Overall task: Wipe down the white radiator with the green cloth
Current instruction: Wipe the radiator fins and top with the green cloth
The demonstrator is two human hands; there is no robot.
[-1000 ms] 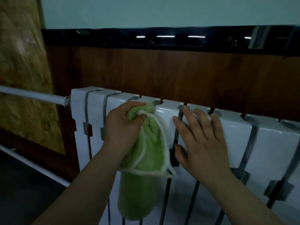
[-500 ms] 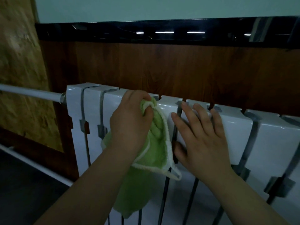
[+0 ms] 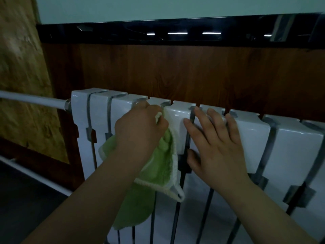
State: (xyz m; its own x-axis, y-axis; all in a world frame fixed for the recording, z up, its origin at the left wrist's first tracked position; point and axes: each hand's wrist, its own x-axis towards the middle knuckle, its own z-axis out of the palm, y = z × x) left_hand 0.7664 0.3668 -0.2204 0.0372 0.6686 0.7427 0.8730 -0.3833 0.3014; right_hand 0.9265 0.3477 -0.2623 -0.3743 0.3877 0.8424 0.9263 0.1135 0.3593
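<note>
Left hand gripping green cloth on radiator top, cloth hanging below

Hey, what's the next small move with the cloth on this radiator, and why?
Probably draw the left hand down the front of the section it is on. It grips the green cloth bunched at the top edge of the radiator, the rest hangs loose below, and the right hand lies flat on neighbouring sections.

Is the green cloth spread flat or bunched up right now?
Bunched: the left hand grips the green cloth at the radiator top, its rest hanging in folds.
</note>
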